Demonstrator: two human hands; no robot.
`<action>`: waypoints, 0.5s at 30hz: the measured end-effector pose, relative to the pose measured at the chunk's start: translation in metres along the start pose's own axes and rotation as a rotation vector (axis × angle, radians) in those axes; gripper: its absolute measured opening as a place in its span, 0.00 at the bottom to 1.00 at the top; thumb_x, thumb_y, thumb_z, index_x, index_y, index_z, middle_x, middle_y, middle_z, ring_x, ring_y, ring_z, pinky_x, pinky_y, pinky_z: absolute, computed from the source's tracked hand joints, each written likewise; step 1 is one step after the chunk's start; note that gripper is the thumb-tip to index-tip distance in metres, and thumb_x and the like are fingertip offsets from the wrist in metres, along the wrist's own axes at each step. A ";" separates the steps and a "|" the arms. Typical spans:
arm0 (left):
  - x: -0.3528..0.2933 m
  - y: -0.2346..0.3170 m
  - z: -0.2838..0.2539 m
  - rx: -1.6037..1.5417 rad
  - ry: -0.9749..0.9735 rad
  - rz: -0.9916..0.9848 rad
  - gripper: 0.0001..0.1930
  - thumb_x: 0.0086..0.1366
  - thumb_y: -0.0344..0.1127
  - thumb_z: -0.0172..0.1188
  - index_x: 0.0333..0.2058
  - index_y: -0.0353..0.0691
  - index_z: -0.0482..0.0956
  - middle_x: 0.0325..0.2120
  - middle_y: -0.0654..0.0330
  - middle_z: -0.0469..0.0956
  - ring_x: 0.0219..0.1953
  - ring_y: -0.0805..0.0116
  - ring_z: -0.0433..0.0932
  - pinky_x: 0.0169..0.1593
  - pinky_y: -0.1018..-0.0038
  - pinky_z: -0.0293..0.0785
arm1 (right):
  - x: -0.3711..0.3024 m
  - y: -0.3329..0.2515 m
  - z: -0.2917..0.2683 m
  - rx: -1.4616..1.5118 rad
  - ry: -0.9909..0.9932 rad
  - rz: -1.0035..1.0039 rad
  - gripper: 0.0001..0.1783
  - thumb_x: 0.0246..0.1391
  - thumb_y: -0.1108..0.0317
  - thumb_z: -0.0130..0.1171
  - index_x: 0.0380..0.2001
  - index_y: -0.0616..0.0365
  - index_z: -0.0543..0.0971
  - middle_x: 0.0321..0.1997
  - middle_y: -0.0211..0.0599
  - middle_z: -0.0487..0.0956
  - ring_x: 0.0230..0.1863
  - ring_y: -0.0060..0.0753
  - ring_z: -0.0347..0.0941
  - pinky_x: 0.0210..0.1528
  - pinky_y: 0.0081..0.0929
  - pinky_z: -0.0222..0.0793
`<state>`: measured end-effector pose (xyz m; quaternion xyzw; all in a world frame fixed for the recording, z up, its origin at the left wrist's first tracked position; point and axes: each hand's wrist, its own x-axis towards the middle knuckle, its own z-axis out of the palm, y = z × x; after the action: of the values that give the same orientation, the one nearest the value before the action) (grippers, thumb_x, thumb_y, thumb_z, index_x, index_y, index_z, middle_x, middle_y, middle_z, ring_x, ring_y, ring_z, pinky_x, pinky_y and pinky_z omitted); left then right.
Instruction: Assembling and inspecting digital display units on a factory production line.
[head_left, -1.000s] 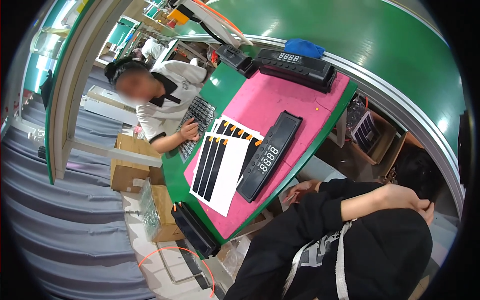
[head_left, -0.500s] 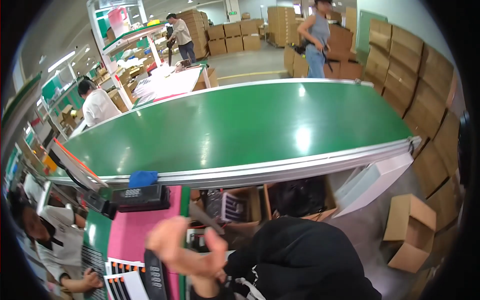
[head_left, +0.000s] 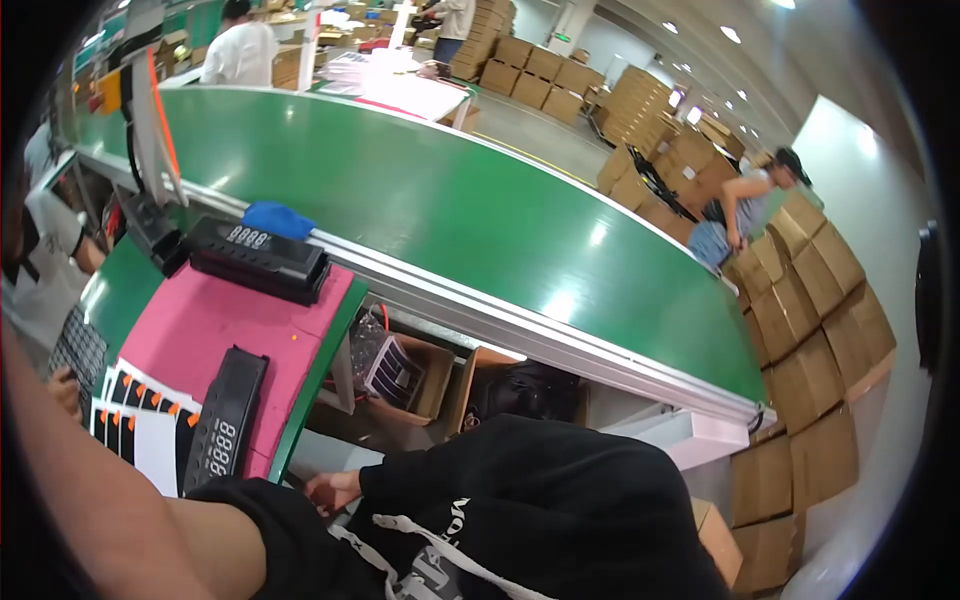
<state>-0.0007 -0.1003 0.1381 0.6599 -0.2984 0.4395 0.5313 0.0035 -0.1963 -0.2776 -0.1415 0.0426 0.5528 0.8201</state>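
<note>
My left forearm [head_left: 110, 500] crosses the lower left corner, bare below a black sleeve; its hand is outside the picture. My right hand [head_left: 333, 492] is low beside the bench edge, its fingers loosely bent and apart, with nothing visible in them. A black digital display unit [head_left: 228, 420] lies face up on the pink mat [head_left: 200, 320], near my left sleeve. Another black display unit [head_left: 258, 258] rests at the mat's far edge. Sheets of black strips with orange tabs [head_left: 140, 425] lie left of the nearer unit, partly covered by a white sheet.
Beyond the bench runs a green conveyor belt [head_left: 450, 220] with a metal rail, a blue cloth [head_left: 277, 220] beside it. Cartons [head_left: 432, 385] with bagged goods stand underneath. A co-worker's hand [head_left: 65, 390] is at the left. Stacked boxes [head_left: 820, 370] line the right; several people work nearby.
My left hand, blurred above the mat before, has left the picture, and its forearm now spans the lower left. The view has tilted and shifted. My right hand now shows beside the bench.
</note>
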 end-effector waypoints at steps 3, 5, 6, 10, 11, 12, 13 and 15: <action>-0.001 0.005 -0.008 0.075 0.090 -0.002 0.40 0.49 0.47 0.70 0.56 0.31 0.65 0.48 0.48 0.72 0.47 0.53 0.72 0.52 0.57 0.68 | -0.013 -0.002 -0.002 0.019 0.097 -0.020 0.15 0.61 0.60 0.51 0.46 0.56 0.75 0.40 0.43 0.82 0.34 0.34 0.77 0.37 0.25 0.72; 0.000 0.007 -0.008 0.146 0.180 0.001 0.39 0.50 0.47 0.70 0.55 0.31 0.66 0.48 0.47 0.72 0.47 0.52 0.72 0.51 0.57 0.69 | -0.032 -0.013 -0.002 -0.071 0.138 -0.050 0.15 0.61 0.60 0.50 0.47 0.56 0.75 0.40 0.43 0.82 0.35 0.34 0.77 0.37 0.25 0.72; 0.000 0.009 -0.013 0.164 0.183 0.005 0.38 0.50 0.47 0.70 0.55 0.31 0.67 0.48 0.47 0.72 0.48 0.52 0.72 0.51 0.57 0.69 | -0.030 0.000 -0.001 -0.109 0.151 -0.156 0.16 0.61 0.60 0.50 0.47 0.56 0.75 0.40 0.42 0.82 0.36 0.34 0.77 0.38 0.25 0.72; 0.003 0.012 -0.019 0.177 0.157 0.027 0.36 0.52 0.47 0.71 0.53 0.31 0.69 0.48 0.47 0.73 0.48 0.51 0.73 0.51 0.56 0.70 | -0.009 0.001 -0.003 -0.032 0.061 -0.109 0.17 0.62 0.59 0.50 0.50 0.56 0.74 0.41 0.42 0.82 0.38 0.34 0.78 0.39 0.24 0.72; 0.005 0.012 -0.017 0.171 0.144 0.037 0.35 0.52 0.47 0.71 0.53 0.30 0.69 0.48 0.47 0.73 0.48 0.51 0.73 0.51 0.56 0.70 | -0.007 -0.006 -0.006 0.016 0.006 -0.036 0.18 0.62 0.59 0.49 0.50 0.56 0.74 0.41 0.42 0.82 0.39 0.34 0.78 0.40 0.24 0.72; 0.008 0.012 -0.015 0.160 0.129 0.048 0.35 0.53 0.46 0.71 0.53 0.30 0.70 0.48 0.46 0.74 0.48 0.50 0.74 0.51 0.55 0.70 | -0.009 -0.014 -0.009 0.028 -0.003 -0.057 0.18 0.62 0.59 0.49 0.50 0.56 0.74 0.41 0.42 0.82 0.39 0.34 0.78 0.40 0.24 0.72; 0.010 0.015 -0.010 0.154 0.117 0.057 0.34 0.53 0.46 0.71 0.52 0.30 0.70 0.48 0.46 0.74 0.48 0.50 0.74 0.50 0.55 0.70 | -0.020 -0.022 -0.013 0.035 -0.026 -0.066 0.20 0.62 0.58 0.50 0.52 0.56 0.73 0.43 0.41 0.81 0.41 0.33 0.78 0.42 0.25 0.72; 0.033 0.024 0.003 0.126 0.084 0.096 0.33 0.54 0.46 0.71 0.52 0.30 0.72 0.48 0.46 0.74 0.49 0.50 0.74 0.50 0.55 0.71 | -0.032 -0.032 -0.009 0.041 -0.084 -0.109 0.23 0.63 0.56 0.50 0.56 0.57 0.70 0.46 0.39 0.80 0.45 0.32 0.78 0.46 0.26 0.73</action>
<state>-0.0063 -0.1072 0.1777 0.6579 -0.2789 0.5097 0.4792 0.0218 -0.2382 -0.2729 -0.1035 0.0118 0.5119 0.8527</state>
